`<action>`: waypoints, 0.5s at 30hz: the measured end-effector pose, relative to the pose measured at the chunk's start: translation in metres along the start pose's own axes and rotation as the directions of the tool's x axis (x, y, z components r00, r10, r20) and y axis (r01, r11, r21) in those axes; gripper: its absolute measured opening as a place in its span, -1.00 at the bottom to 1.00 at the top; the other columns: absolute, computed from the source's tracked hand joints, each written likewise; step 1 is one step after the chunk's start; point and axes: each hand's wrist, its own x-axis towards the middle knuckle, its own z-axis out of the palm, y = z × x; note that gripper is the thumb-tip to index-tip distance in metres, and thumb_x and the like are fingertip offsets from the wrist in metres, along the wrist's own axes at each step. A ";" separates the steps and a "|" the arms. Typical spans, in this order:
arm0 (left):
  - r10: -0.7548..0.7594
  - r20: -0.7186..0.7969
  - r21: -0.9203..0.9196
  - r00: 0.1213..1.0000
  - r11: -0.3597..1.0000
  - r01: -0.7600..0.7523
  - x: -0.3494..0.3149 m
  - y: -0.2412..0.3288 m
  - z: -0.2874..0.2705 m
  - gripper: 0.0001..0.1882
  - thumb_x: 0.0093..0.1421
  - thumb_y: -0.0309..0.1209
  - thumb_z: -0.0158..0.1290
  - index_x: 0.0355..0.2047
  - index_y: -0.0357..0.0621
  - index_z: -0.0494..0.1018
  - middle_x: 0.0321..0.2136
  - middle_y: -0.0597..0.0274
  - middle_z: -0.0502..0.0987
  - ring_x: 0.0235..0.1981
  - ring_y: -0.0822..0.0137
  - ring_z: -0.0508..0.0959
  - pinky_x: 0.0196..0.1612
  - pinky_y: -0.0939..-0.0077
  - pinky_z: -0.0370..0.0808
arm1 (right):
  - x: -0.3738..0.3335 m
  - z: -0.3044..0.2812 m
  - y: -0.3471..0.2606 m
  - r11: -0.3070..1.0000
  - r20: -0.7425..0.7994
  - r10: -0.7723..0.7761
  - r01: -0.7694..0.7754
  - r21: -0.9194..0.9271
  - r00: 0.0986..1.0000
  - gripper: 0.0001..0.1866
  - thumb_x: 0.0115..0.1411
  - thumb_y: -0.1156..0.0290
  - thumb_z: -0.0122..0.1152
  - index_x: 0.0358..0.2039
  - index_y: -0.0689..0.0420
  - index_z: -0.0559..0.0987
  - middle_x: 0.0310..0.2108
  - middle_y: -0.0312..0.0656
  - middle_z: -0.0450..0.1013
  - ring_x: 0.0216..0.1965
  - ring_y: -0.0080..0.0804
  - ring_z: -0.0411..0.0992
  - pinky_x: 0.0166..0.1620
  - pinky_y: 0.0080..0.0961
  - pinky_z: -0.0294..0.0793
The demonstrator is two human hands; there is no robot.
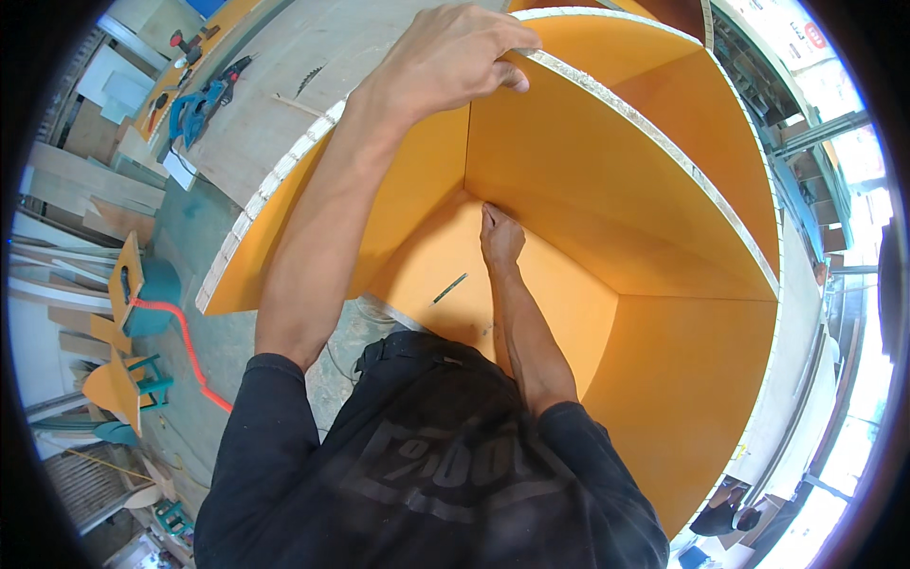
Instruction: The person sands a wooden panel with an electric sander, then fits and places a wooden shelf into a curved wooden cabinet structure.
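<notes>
I stand at an open cabinet of orange boards (692, 389) with rough whitish edges. My left hand (450, 57) is closed over the top edge of the upright divider panel (578, 161), its thumb on the inner side. Deep inside the same compartment, my right hand (502, 239) is closed in a pinch near the inner corner, where the divider meets the base. Whatever its fingers hold, if anything, is hidden. A thin dark green pencil-like stick (449, 288) lies on the base panel (559, 284), left of my right hand.
A worktable (275, 85) at the upper left carries a blue power tool (197, 112) and a red-and-black tool (187, 45). A coiled red hose (190, 351) hangs at the left near stacked board offcuts (95, 190). Another person (725, 517) is at the lower right.
</notes>
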 end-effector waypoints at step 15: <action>-0.120 -0.647 -0.257 0.753 0.964 -0.068 -0.073 0.056 0.065 -0.76 0.22 -0.49 0.28 -0.09 -0.20 0.63 -0.23 0.16 0.70 -0.25 0.26 0.66 -0.17 0.38 0.58 | 0.039 -0.403 -0.200 0.739 -0.324 -0.665 0.529 -0.417 0.673 -0.47 0.11 0.16 0.64 0.05 0.09 0.70 -0.02 -0.18 0.64 0.04 -0.22 0.57 0.15 -0.28 0.51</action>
